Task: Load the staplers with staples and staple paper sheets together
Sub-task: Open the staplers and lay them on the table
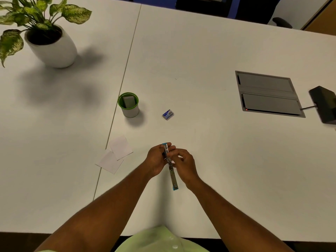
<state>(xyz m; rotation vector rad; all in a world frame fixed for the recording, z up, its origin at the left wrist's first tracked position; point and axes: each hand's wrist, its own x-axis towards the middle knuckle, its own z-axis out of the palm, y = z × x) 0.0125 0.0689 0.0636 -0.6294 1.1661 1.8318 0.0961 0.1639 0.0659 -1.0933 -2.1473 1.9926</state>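
Left hand grips the opened stapler; right hand fingers pinch at its channel; seat staples flat, legs down.

A potted plant, a green-rimmed cup, a grey floor-box hatch and a black device sit on the white table.

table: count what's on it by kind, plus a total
stapler: 1
staple box: 1
paper sheets: 2
cup: 1
potted plant: 1
black device: 1
total: 7
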